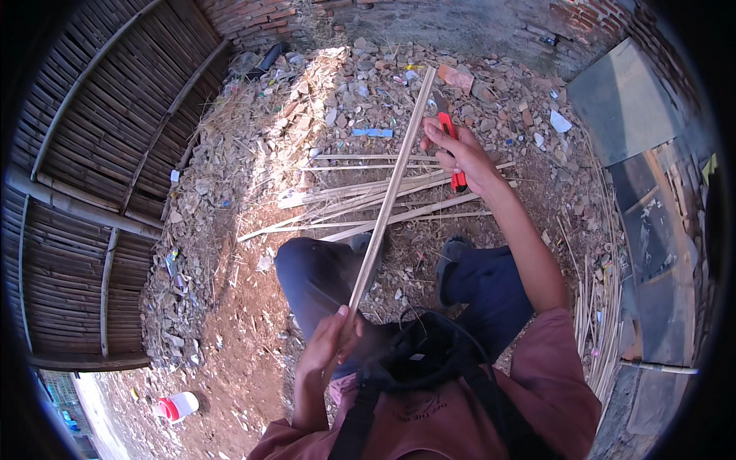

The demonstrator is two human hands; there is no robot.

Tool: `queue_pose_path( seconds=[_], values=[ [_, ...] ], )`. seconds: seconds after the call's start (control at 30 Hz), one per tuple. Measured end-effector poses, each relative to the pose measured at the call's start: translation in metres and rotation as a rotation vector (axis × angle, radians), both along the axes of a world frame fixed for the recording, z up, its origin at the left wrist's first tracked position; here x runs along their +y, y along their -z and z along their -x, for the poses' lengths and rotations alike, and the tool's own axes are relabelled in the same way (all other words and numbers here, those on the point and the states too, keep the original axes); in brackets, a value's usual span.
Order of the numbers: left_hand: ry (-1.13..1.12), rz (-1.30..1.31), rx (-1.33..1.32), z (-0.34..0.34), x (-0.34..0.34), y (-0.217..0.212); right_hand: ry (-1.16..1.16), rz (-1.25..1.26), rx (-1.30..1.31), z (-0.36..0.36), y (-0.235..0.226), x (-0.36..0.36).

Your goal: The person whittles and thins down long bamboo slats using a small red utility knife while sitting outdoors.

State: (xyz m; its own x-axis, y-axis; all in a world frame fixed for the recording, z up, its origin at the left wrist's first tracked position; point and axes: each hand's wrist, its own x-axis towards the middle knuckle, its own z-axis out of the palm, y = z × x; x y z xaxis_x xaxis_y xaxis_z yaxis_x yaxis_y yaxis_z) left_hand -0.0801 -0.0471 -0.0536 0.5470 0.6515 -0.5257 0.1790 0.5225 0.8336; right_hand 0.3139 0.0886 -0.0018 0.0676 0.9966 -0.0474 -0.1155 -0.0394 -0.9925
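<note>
My left hand [331,337] is closed round the lower end of a long, pale bamboo strip [391,195], which slants up and away over my left knee. In my right hand [460,156] I grip a red utility knife [448,132], its dark blade pointing away from me beside the strip's far part. A small space shows between the knife and the strip. On the ground beyond my knees lies a loose pile of similar bamboo strips [337,201], several of them crossing one another.
Rubble and litter [491,92] cover the ground toward a brick wall [368,21]. A bamboo slat wall [100,84] stands at left, with a red-and-white plastic container [180,407] on the dirt near it. More thin strips [606,322] lie along boards [625,100] at right.
</note>
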Motion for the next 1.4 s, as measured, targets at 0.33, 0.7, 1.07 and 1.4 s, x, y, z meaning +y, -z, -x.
queue_pose_path(
  seconds=[0.33, 0.7, 1.07, 1.4],
  values=[
    [0.044, -0.096, -0.104, -0.039, 0.025, -0.016, 0.121, -0.108, 0.194, -0.006, -0.013, -0.014],
    [0.049, -0.398, 0.083, -0.068, 0.033, -0.044, 0.283, -0.187, 0.225, -0.008, -0.027, -0.022],
    [-0.208, -0.606, 0.097, -0.085, 0.045, -0.055, 0.113, -0.570, -0.617, 0.060, -0.005, -0.059],
    [-0.320, -0.547, -0.130, -0.078, 0.054, -0.044, -0.094, -0.763, -0.823, 0.109, 0.018, -0.076]
  ],
)
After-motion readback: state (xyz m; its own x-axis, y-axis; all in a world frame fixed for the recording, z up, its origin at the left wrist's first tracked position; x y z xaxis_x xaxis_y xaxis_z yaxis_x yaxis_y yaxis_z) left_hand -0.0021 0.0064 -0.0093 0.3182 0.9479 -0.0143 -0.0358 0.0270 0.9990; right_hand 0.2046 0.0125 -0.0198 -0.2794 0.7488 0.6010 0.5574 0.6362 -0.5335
